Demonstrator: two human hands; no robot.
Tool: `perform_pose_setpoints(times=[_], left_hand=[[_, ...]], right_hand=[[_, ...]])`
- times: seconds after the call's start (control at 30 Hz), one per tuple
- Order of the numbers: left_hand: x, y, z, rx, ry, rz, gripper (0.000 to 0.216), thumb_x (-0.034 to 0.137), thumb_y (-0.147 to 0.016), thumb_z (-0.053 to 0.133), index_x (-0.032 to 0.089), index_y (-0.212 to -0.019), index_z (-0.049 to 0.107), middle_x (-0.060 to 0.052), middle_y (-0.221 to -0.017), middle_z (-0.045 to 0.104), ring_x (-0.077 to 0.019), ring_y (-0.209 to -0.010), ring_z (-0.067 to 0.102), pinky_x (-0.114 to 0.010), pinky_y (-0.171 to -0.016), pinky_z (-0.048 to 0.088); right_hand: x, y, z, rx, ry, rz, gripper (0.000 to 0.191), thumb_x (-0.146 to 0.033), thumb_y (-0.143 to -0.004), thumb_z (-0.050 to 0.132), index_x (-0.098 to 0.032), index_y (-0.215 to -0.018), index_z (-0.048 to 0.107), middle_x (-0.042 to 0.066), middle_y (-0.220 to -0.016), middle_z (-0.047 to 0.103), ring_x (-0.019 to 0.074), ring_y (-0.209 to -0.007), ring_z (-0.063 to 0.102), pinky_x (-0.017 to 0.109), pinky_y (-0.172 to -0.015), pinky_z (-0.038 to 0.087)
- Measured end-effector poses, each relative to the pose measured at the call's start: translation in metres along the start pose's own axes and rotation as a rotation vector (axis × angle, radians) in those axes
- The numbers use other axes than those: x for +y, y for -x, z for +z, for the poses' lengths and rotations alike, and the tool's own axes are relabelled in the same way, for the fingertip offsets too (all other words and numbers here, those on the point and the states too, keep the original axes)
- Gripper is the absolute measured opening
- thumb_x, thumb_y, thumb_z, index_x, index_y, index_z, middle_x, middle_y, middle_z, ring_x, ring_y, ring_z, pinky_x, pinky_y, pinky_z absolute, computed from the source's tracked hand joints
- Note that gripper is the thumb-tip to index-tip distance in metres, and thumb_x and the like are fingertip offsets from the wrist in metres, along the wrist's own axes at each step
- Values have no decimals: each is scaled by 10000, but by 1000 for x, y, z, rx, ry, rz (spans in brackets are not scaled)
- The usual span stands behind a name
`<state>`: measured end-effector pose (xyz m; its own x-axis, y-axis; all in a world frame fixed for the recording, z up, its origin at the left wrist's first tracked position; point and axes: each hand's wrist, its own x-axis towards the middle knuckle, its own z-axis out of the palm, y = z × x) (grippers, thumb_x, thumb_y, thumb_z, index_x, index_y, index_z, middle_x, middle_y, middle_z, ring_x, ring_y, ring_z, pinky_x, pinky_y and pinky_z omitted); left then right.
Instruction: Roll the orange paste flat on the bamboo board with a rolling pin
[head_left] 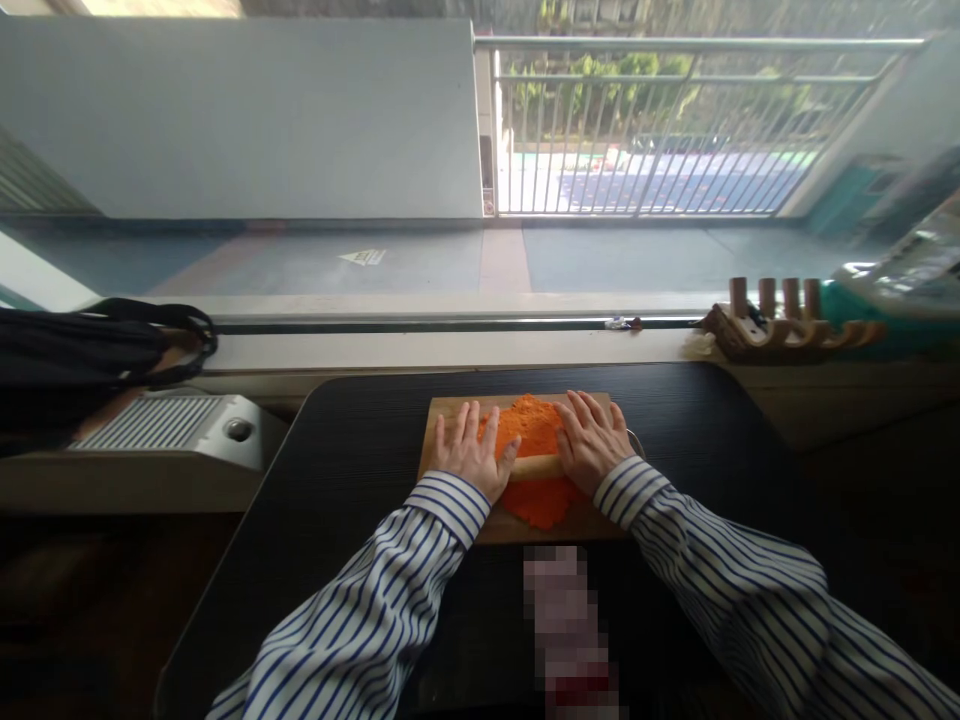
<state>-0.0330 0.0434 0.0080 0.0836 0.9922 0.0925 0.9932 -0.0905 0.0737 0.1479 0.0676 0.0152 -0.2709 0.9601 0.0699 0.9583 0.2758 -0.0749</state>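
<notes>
On a wooden board (457, 536) lies a flattened sheet of orange dough (529, 420), its edges uneven. A wooden rolling pin (537, 467) lies crosswise over the dough, which shows on both sides of it. My left hand (472, 450) rests palm down on the pin's left part, fingers stretched forward and spread. Palm down on the right part is my right hand (590, 435), its fingers likewise extended. Both hands cover the ends of the pin. A thin ring-shaped edge (636, 443) shows just beyond my right hand; what it belongs to is hidden.
The board sits on a black table (360, 480) against a window ledge (420, 348). A pixelated patch (566, 620) covers something nearer me. Left are a white slatted appliance (172, 430) and a black bag (82, 360); right, a brown wooden rack (787, 325) stands on the ledge.
</notes>
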Motion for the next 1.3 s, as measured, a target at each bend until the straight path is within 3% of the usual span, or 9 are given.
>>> perform_pose_setpoints(times=[0.2,0.3,0.47,0.63,0.77,1.1,1.3], left_hand=[[-5,-36,-5,-64,24,-83,605,533,-875,158,205,-1353,334,-118,-1415,335,-236,-1323,225,-499,-1064,129],[-6,-42,-5,-96,37,-106,614,540,-872,149,205,-1353,333,-117,-1416,332,-236,-1324,221,-494,-1063,137],[-2,-16,-1,-55,38,-24,610,530,-873,162,198,-1357,330,-121,-1408,347,-243,-1319,237,-506,-1060,150],[3,16,-2,68,25,59,600,498,-874,210,150,-1330,385,-145,-1381,382,-277,-1302,273,-515,-1067,126],[4,24,-3,81,43,99,604,501,-870,234,136,-1323,397,-163,-1385,368,-292,-1299,275,-527,-1062,123],[-1,-22,0,-6,45,-16,565,491,-875,238,196,-1338,372,-115,-1398,365,-263,-1309,261,-511,-1060,150],[-7,-39,5,12,37,-30,570,492,-881,203,192,-1331,382,-131,-1398,360,-261,-1307,259,-515,-1054,152]], right_hand=[[5,-47,0,-91,-58,75,472,-317,-876,212,-214,-1315,352,75,-1419,317,231,-1307,209,587,-1006,185],[6,-53,0,-128,-59,76,474,-307,-862,233,-217,-1310,358,85,-1422,309,241,-1307,207,612,-990,189],[3,-20,-3,-115,-20,21,472,-297,-865,259,-221,-1321,353,75,-1427,308,231,-1312,199,563,-1019,169],[-3,22,-1,20,34,-5,465,-324,-890,252,-178,-1310,388,95,-1400,359,241,-1286,253,494,-1043,135],[-4,33,1,63,41,-37,455,-323,-904,230,-165,-1286,421,106,-1384,383,232,-1279,277,473,-1050,113],[2,-25,-2,-129,-13,54,487,-303,-871,260,-213,-1344,328,80,-1447,263,257,-1312,199,534,-1017,183],[6,-44,2,-136,-43,70,504,-293,-854,252,-212,-1347,314,101,-1447,251,262,-1318,178,581,-992,203]])
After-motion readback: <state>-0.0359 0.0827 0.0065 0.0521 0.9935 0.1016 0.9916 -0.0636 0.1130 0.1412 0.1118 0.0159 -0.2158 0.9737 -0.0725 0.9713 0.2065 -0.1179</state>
